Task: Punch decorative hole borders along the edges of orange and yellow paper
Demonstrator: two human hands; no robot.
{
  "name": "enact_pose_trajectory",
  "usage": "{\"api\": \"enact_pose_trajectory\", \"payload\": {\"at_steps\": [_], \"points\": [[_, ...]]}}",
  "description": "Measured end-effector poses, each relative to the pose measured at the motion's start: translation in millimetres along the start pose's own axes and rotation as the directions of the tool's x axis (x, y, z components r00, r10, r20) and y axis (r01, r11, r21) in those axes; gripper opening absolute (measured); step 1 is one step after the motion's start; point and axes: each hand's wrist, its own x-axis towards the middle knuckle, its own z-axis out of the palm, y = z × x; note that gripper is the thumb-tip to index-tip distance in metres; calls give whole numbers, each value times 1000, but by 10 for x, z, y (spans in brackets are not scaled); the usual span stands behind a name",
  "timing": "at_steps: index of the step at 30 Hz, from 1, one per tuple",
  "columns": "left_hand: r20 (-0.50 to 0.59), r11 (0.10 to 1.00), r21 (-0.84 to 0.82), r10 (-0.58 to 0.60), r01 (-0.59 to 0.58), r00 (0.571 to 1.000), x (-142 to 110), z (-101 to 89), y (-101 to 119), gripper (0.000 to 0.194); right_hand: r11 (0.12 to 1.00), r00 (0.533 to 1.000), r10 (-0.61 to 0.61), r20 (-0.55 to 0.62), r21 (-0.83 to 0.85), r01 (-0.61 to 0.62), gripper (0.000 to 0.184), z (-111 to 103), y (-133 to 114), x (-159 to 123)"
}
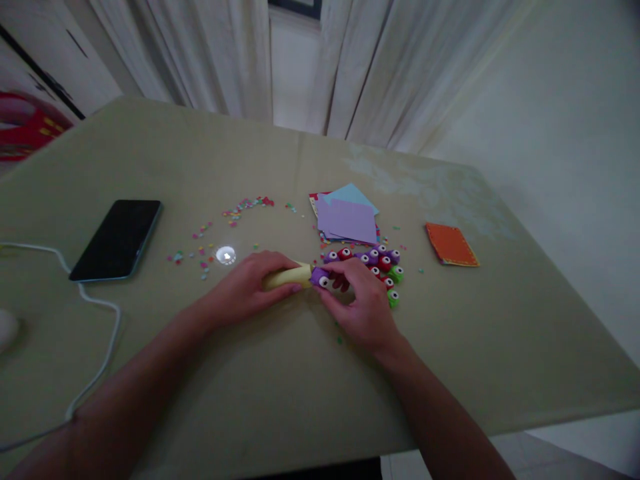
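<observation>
Two bare forearms, the left point(150, 373) and the right point(445, 407), come up from the bottom of the head view. At the centre, the left hand point(257, 277) clasps a pale yellow paper point(287, 277), curled between thumb and fingers. Its right end meets a purple punch point(319, 277) with an eye-like top, pinched by the right hand point(363, 297) between thumb and fingertips; whether the paper sits inside it, I cannot tell. Some cutting looks done: coloured paper bits point(245, 208) lie scattered left of centre and up from it. More seems left, since a paper stack point(347, 221), topped by lilac and pale blue sheets with no holes visible, lies right of centre. Just below it, partly behind the right hand, sits a punch cluster point(383, 260) in red, purple and green. How many cuts remain cannot be told.
</observation>
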Motion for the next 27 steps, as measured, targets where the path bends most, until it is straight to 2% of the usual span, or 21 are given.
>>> {"api": "enact_pose_trajectory", "payload": {"at_steps": [9, 15, 27], "points": [[-3, 999, 31, -9, 9, 1000, 5, -3, 7, 41, 999, 997, 16, 76, -29, -14, 40, -35, 39, -6], [-34, 998, 61, 13, -10, 999, 3, 14, -25, 38, 999, 989, 23, 143, -41, -17, 35, -30, 54, -6], [-55, 992, 118, 40, -34, 998, -2, 28, -56, 38, 998, 983, -19, 182, -58, 30, 29, -32, 70, -5]]}}
